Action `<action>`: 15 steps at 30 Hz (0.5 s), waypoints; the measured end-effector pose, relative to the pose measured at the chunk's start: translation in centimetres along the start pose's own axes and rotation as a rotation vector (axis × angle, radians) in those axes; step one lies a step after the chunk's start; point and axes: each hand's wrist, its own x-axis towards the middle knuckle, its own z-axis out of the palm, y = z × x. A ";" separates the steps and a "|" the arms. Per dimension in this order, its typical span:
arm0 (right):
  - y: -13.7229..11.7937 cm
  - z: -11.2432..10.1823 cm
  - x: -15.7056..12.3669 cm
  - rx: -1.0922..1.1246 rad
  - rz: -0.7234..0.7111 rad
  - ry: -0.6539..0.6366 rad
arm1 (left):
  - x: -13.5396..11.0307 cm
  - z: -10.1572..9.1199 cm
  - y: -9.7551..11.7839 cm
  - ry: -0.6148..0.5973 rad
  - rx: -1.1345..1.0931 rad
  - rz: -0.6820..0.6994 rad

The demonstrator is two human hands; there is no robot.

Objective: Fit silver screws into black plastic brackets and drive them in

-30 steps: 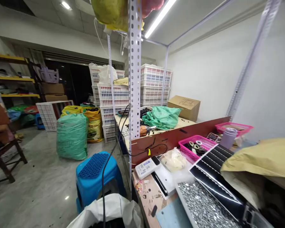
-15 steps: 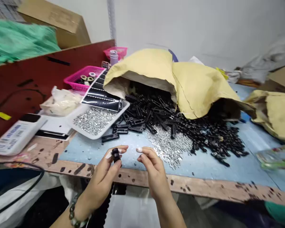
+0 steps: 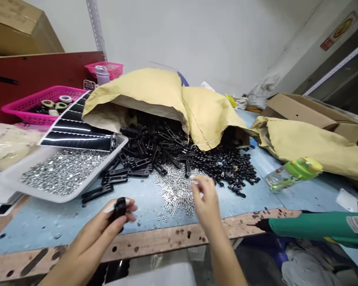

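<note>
In my left hand [image 3: 98, 228] is a small black plastic part [image 3: 119, 208], gripped between thumb and fingers above the table's front edge. White tape wraps one finger. My right hand [image 3: 207, 198] hovers at the right side of a heap of small silver screws [image 3: 179, 194], its thumb and taped forefinger slightly apart, with nothing visible between them. Several silver nuts [image 3: 162, 217] lie at the heap's front. Behind it spreads a pile of slotted black plastic pieces [image 3: 143, 161], and to the right a pile of smaller black parts [image 3: 235, 169].
A white tray [image 3: 74, 194] of silver metal pieces stands left, partly under a black-striped sheet [image 3: 77, 127]. Yellow sacks [image 3: 149, 87] lie behind the piles. At right are a green-capped bottle [image 3: 295, 172] and a green power screwdriver [image 3: 310, 224], its tip pointing left. A pink basket [image 3: 26, 113] sits back left.
The view has swung right, bringing the screwdriver into sight. My right hand has moved away from the left, over to the screw heap. The left hand keeps the black part.
</note>
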 end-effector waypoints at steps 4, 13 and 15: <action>6.3 -2.9 7.8 -0.361 0.167 0.193 | 1.0 0.9 0.0 0.096 -0.146 -0.101; 9.4 0.9 12.2 -0.507 0.067 0.013 | 2.8 2.7 -1.5 0.057 -0.197 -0.156; 9.2 1.1 11.7 -0.504 0.019 -0.010 | 3.7 2.4 -1.3 -0.031 -0.211 -0.133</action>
